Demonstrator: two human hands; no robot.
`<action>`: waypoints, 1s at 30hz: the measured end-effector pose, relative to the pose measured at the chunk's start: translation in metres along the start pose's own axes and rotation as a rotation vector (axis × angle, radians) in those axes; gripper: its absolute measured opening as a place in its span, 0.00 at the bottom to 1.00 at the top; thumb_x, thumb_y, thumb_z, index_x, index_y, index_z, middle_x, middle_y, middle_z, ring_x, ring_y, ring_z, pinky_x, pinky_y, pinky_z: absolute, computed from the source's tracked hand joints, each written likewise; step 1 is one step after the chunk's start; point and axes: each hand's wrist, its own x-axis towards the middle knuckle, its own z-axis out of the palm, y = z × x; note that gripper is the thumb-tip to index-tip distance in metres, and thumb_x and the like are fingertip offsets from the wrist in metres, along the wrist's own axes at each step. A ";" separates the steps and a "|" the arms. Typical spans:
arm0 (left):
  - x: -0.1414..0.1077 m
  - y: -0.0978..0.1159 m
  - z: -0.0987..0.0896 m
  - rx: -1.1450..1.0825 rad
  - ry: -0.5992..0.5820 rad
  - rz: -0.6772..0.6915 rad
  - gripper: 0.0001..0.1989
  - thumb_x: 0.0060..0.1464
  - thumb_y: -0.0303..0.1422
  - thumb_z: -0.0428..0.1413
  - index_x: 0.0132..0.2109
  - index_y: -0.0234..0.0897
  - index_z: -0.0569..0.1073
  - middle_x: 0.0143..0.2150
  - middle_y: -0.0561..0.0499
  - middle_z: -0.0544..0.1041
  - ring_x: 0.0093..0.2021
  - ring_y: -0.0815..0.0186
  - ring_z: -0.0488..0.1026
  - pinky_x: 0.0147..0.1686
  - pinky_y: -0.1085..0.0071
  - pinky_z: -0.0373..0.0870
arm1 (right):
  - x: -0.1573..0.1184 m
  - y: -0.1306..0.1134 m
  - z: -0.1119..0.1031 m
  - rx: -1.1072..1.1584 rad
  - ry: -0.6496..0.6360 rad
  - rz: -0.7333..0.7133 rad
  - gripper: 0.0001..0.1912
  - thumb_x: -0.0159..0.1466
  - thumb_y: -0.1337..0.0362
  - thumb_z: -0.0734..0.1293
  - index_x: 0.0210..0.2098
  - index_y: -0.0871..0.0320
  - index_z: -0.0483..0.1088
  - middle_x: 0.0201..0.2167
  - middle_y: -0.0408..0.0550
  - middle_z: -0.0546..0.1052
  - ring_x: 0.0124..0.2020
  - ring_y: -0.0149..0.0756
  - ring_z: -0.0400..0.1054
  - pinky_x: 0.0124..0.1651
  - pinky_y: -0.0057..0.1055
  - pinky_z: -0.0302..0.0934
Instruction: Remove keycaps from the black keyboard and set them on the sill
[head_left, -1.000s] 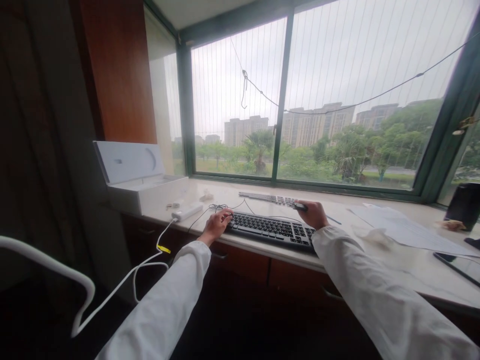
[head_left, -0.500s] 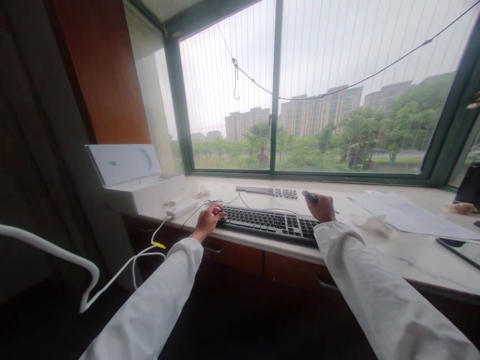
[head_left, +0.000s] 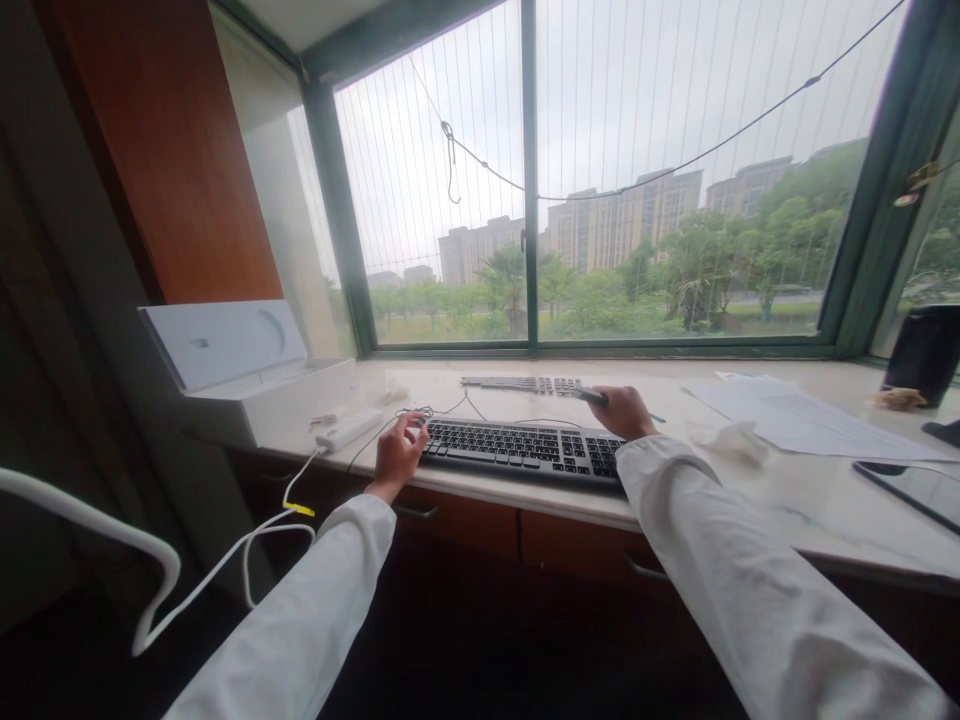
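A black computer keyboard [head_left: 517,450] lies along the front edge of the pale countertop, with black keys in a grey frame. At its left end is my left hand [head_left: 400,452], thumb and fingers curled together in a pinch; whatever sits between the fingertips is too small to make out. My right hand [head_left: 628,412] is wrapped around a dark, slim-handled tool [head_left: 595,396] above the keyboard's right end. The tool's kind cannot be told. Behind the keyboard, rows of small grey pieces like keycaps [head_left: 517,384] lie flat. A thin black cable [head_left: 480,408] runs between them.
At the left stands an open white box [head_left: 300,392], with a white power strip [head_left: 349,428] and its cord beside it. Printed sheets [head_left: 817,415], a crumpled tissue [head_left: 731,442] and a phone [head_left: 911,490] lie at the right. A window rises behind.
The view has swung slightly right. My left hand has shifted at the keyboard's left end, its fingers raised a little. The tool in my right hand has tipped lower and points further left.
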 end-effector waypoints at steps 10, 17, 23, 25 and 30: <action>0.003 -0.003 0.000 0.032 -0.058 0.042 0.09 0.55 0.35 0.54 0.43 0.41 0.73 0.33 0.55 0.77 0.24 0.69 0.70 0.32 0.72 0.67 | -0.002 0.004 0.002 0.034 -0.011 0.041 0.20 0.64 0.57 0.59 0.22 0.57 0.74 0.25 0.52 0.79 0.25 0.37 0.70 0.31 0.30 0.50; 0.002 0.000 -0.001 0.039 -0.059 0.011 0.09 0.56 0.39 0.55 0.42 0.42 0.73 0.33 0.54 0.78 0.25 0.69 0.71 0.31 0.72 0.67 | -0.006 0.014 0.009 0.046 -0.028 0.112 0.27 0.66 0.49 0.57 0.20 0.57 0.73 0.24 0.54 0.78 0.24 0.38 0.69 0.30 0.32 0.49; 0.002 -0.003 0.001 0.020 -0.048 0.001 0.10 0.57 0.40 0.55 0.44 0.42 0.72 0.37 0.54 0.79 0.24 0.70 0.71 0.31 0.72 0.68 | -0.002 0.013 0.008 0.007 -0.018 0.074 0.23 0.65 0.54 0.58 0.20 0.57 0.72 0.23 0.53 0.78 0.23 0.37 0.68 0.29 0.31 0.47; 0.002 -0.005 0.001 0.006 -0.045 -0.004 0.12 0.57 0.41 0.55 0.46 0.43 0.71 0.38 0.53 0.79 0.24 0.70 0.72 0.32 0.72 0.68 | -0.001 0.012 0.007 -0.010 -0.008 0.061 0.22 0.65 0.55 0.59 0.20 0.57 0.72 0.23 0.52 0.78 0.23 0.37 0.68 0.29 0.31 0.48; 0.002 -0.007 0.003 0.002 -0.046 -0.015 0.13 0.58 0.43 0.55 0.46 0.42 0.71 0.39 0.52 0.80 0.25 0.68 0.72 0.34 0.71 0.69 | -0.001 0.010 0.007 -0.017 -0.017 0.052 0.22 0.65 0.56 0.59 0.21 0.57 0.72 0.22 0.51 0.77 0.23 0.36 0.67 0.30 0.30 0.48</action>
